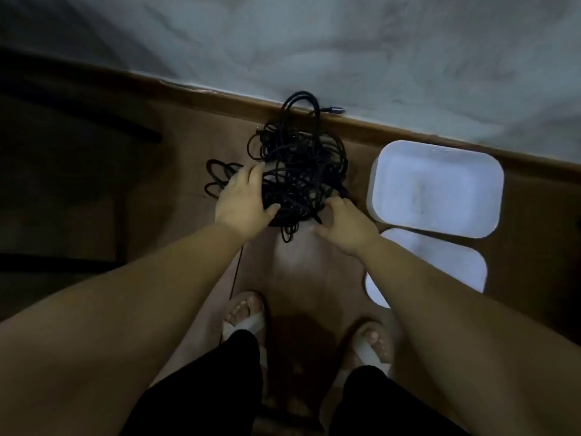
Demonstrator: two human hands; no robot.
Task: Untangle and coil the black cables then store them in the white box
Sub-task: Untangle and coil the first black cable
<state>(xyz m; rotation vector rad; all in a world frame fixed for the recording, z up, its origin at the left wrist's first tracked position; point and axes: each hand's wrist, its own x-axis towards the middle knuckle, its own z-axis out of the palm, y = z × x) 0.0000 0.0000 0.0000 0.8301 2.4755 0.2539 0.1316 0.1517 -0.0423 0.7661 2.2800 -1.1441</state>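
A tangled heap of black cables point(298, 171) lies on the brown floor against the skirting board, with one plug end point(334, 111) sticking up at the wall. My left hand point(243, 201) rests on the heap's left side, fingers spread over the strands and thumb hooked into them. At the heap's lower right edge my right hand point(341, 223) has its fingers curled into the cables. The white box point(437, 187) stands open to the right of the heap, nothing visible inside. Its white lid point(440, 262) lies flat just in front of it.
A brown skirting board point(220, 99) and pale wall bound the far side. Dark furniture point(63, 152) fills the left. My feet in white sandals point(245, 319) stand on the floor in front of the heap. One thin cable strand point(234, 278) trails toward my left foot.
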